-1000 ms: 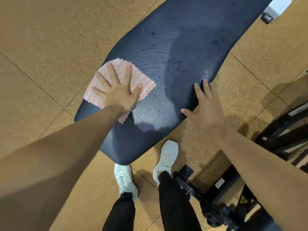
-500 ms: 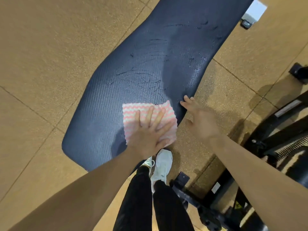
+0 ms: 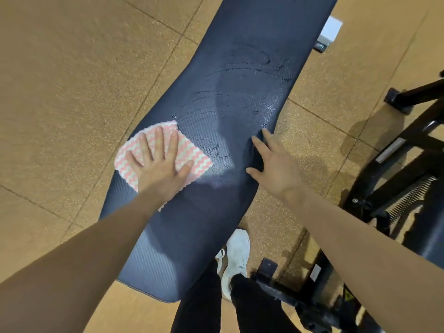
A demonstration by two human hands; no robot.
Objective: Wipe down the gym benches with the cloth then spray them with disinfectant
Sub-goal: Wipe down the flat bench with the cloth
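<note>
Left hand [image 3: 158, 164], flat and open, pressed the cloth [image 3: 194, 156] while the open right hand [image 3: 276, 164] braced the gym bench [image 3: 240, 68] — overlapping strokes looked wisest.

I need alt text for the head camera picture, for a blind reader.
A person's left hand presses a pink-and-white cloth on a dark blue gym bench pad, while the right hand rests on the pad's right edge. Wet streaks show farther up the pad; white shoes and a black machine frame stand on the tan floor.
</note>
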